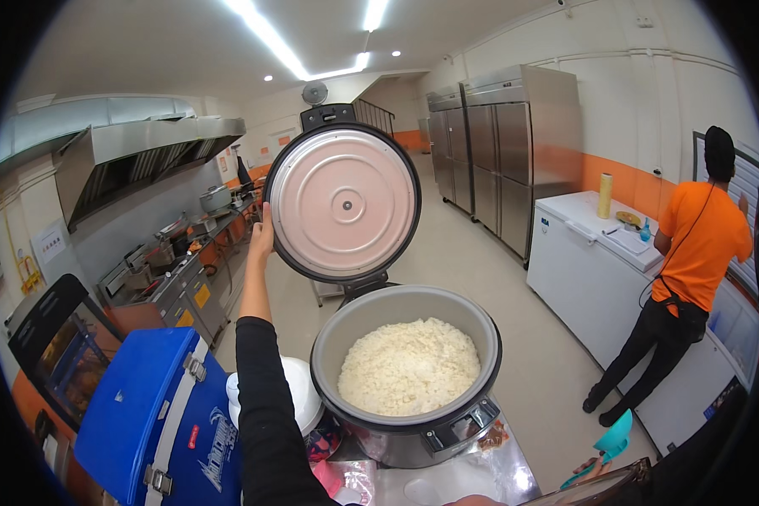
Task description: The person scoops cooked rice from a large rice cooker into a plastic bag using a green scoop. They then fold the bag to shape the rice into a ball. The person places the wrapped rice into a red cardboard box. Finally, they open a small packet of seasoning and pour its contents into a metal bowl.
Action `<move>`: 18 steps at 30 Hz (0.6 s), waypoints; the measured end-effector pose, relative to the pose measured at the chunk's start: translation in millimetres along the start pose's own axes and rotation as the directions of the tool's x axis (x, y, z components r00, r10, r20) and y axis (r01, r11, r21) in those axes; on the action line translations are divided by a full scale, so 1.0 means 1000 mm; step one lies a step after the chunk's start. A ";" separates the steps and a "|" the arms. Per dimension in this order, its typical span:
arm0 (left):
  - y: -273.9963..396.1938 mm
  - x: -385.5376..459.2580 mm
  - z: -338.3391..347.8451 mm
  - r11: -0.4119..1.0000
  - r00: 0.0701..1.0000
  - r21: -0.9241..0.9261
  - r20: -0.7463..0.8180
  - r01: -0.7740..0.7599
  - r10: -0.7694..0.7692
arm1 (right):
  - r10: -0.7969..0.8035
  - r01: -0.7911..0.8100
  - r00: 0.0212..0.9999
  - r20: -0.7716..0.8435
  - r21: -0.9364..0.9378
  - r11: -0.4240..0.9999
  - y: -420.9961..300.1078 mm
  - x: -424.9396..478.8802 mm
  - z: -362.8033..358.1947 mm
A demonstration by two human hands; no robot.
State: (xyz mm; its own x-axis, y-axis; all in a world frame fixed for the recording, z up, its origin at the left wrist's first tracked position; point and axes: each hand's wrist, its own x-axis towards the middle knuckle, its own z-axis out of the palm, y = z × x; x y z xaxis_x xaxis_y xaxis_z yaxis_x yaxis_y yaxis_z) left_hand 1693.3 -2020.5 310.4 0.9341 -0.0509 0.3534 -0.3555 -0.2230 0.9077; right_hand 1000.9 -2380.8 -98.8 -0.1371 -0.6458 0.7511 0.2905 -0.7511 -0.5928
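My left hand grips the left rim of a large rice cooker's raised round lid. The lid's pale metal inner face is towards me. Below it stands the rice cooker, open, with cooked white rice in its grey inner pot. At the lower right, a partly hidden hand holds a turquoise scoop by its handle; I cannot tell whether it is mine. A bit of skin shows at the bottom edge, too cropped to identify.
A blue cooler box and white-lidded container stand left of the cooker, on a metal table. A co-worker in orange stands by white chest freezers. Steel refrigerators line the right; a cooking line runs left.
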 end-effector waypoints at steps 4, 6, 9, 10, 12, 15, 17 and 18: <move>0.037 -0.025 0.014 0.940 0.910 0.118 -0.236 -0.321 0.341 | 0.232 -0.235 0.970 -0.075 -0.035 0.971 -0.013 -0.003 0.012; 0.071 -0.047 0.023 0.846 0.808 0.205 -0.253 -0.492 0.532 | 0.539 -0.558 0.807 -0.239 -0.012 0.830 -0.048 0.004 0.039; 0.101 -0.078 0.030 0.667 0.622 0.354 -0.249 -0.655 0.743 | 0.659 -0.685 0.684 -0.313 0.034 0.728 -0.059 0.003 0.045; 0.105 -0.088 0.032 0.602 0.557 0.402 -0.237 -0.690 0.796 | 0.656 -0.682 0.686 -0.315 0.038 0.731 -0.059 0.002 0.045; 0.110 -0.109 0.025 0.555 0.521 0.401 -0.202 -0.729 0.829 | 0.707 -0.720 0.651 -0.277 0.070 0.690 -0.065 0.005 0.045; 0.113 -0.143 0.020 0.467 0.457 0.341 -0.117 -0.816 0.882 | 0.716 -0.718 0.647 -0.260 0.108 0.688 -0.070 0.009 0.042; 0.109 -0.175 0.023 0.433 0.443 0.284 -0.031 -0.856 0.896 | 0.699 -0.693 0.667 -0.257 0.131 0.709 -0.066 0.011 0.037; 0.109 -0.198 0.017 0.427 0.451 0.280 0.025 -0.860 0.892 | 0.701 -0.687 0.674 -0.234 0.150 0.711 -0.061 0.011 0.037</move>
State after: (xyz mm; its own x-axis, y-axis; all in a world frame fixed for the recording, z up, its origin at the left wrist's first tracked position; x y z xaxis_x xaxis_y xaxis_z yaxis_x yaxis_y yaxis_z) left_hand 1470.5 -2051.0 335.8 0.1051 -0.2466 0.9634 -0.9458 -0.3242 0.0201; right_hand 1016.3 -2336.8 -43.8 -0.1102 -0.9936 0.0232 0.4431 -0.0700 -0.8938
